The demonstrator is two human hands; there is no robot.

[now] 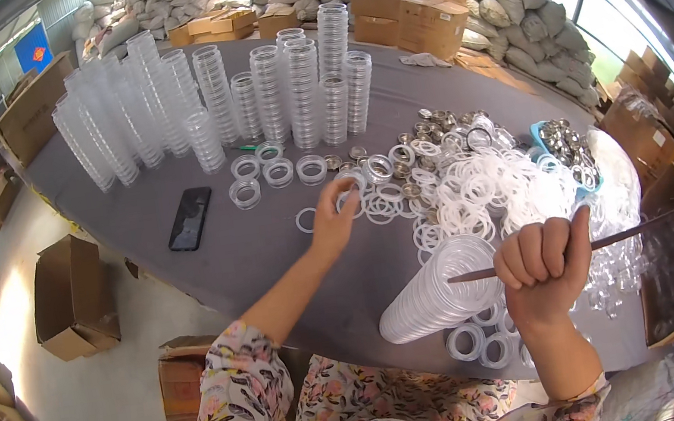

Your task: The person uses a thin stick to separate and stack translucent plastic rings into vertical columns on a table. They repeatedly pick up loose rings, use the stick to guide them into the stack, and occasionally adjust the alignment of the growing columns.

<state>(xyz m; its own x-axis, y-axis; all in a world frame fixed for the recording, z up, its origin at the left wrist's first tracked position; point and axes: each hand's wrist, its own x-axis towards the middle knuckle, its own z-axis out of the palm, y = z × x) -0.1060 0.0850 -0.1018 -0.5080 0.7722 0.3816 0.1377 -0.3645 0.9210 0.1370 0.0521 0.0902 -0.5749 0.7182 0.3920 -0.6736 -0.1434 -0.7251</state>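
My left hand (pixel 332 222) reaches over the middle of the table, its fingers closed around a clear plastic ring (pixel 348 200) among other loose ones. My right hand (pixel 547 262) is raised at the near right, wrapped in a fist round a thin dark stick (pixel 645 227). The stick's pointed end lies over the mouth of a leaning stack of clear round plastic pieces (pixel 421 307). Between the hands spreads a heap of white rings (pixel 482 189). Several clear ring-shaped pieces (pixel 312 170) sit just beyond my left hand.
Tall stacks of clear plastic cups (pixel 304 93) line the far side of the grey-covered table (pixel 257 257). A black phone (pixel 190 219) lies at left. Small metal caps (pixel 433 122) are mixed into the heap, others in a blue container (pixel 536 134). Cardboard boxes (pixel 71 295) stand around.
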